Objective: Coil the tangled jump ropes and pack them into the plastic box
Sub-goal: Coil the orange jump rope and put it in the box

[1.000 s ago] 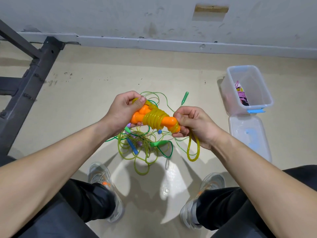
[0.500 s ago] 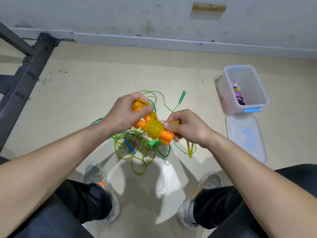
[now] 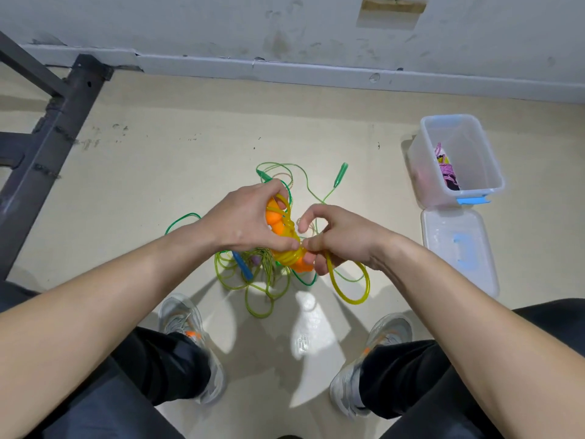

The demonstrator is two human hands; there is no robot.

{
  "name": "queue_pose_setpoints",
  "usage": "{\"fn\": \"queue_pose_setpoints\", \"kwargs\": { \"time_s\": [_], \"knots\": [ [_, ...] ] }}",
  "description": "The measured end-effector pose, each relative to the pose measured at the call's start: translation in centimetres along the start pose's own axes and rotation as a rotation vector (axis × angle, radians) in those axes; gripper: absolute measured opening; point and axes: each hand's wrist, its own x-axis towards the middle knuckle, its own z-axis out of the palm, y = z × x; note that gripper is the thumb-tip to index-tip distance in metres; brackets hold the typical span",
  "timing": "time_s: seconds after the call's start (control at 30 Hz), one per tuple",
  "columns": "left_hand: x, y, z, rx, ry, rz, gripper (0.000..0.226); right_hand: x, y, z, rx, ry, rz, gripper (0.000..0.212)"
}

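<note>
The left hand (image 3: 243, 223) has its grip closed round the two orange handles (image 3: 273, 221), to hold them together like one stick. The right hand (image 3: 342, 239) pinches the yellow rope (image 3: 286, 257) close by, to wind it tight around them. This bundle is up in the air, well apart from the plastic box (image 3: 424, 172). The other ropes (image 3: 253, 275) lie in a messy pile on the floor. The box stands open with a pink rope (image 3: 446, 172) inside. Its lid (image 3: 459, 248) lies just beside it, out of the way for packing.
</note>
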Motion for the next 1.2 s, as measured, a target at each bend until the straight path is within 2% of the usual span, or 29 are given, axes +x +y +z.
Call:
{"fn": "queue_pose_setpoints", "kwargs": {
  "time_s": [0.1, 0.27, 0.33, 0.4, 0.47, 0.53, 0.57, 0.63, 0.73, 0.8, 0.93, 1.03, 1.2],
  "knots": [
    [-0.2, 0.4, 0.2, -0.002, -0.030, -0.024, 0.070, -0.3, -0.3, -0.3, 0.112, -0.164, 0.058, 0.018],
    [-0.5, 0.1, 0.0, -0.139, -0.061, -0.042, 0.066, -1.0, -1.2, -1.2, 0.327, -0.362, 0.118, 0.027],
    [-0.5, -0.3, -0.2, -0.168, -0.043, -0.037, 0.065, -1.0, -0.7, -1.6, 0.417, -0.458, 0.033, 0.042],
    [-0.4, -0.6, -0.4, -0.242, -0.004, -0.061, 0.066, -0.8, 0.1, -1.6, 0.448, -0.464, -0.118, 0.056],
    [-0.2, -0.7, -0.7, -0.322, 0.053, -0.098, 0.068, -0.5, 0.4, -1.0, 0.429, -0.313, -0.236, 0.044],
    [-0.2, -0.5, -0.6, -0.328, 0.081, -0.096, 0.072, -0.3, 0.1, -0.2, 0.275, -0.035, -0.336, 0.026],
    [-0.3, -0.3, -0.5, -0.332, 0.085, -0.086, 0.071, 0.0, 0.1, 0.1, 0.139, 0.112, -0.395, 0.028],
    [-0.4, 0.0, 0.1, -0.400, 0.101, -0.071, 0.055, 0.3, 0.0, 0.8, -0.118, 0.371, -0.474, 0.030],
    [-0.6, 0.3, 1.0, -0.431, 0.142, -0.096, 0.030, 0.3, -0.2, 1.2, -0.337, 0.587, -0.478, 0.026],
    [-0.7, 0.5, 1.3, -0.393, 0.152, -0.130, 0.026, 0.2, -0.4, 1.3, -0.416, 0.666, -0.472, 0.026],
    [-1.2, 1.6, 1.5, -0.349, 0.215, -0.163, 0.023, 0.3, -0.3, 1.7, -0.412, 0.743, -0.607, 0.024],
    [-1.7, 2.7, 2.3, -0.304, 0.227, -0.138, 0.029, 0.2, -0.5, 2.1, -0.360, 0.729, -0.656, 0.036],
    [-2.2, 3.6, 2.9, -0.246, 0.298, -0.103, 0.028, -0.2, -1.0, 1.8, -0.153, 0.672, -0.620, 0.032]
  ]
}}
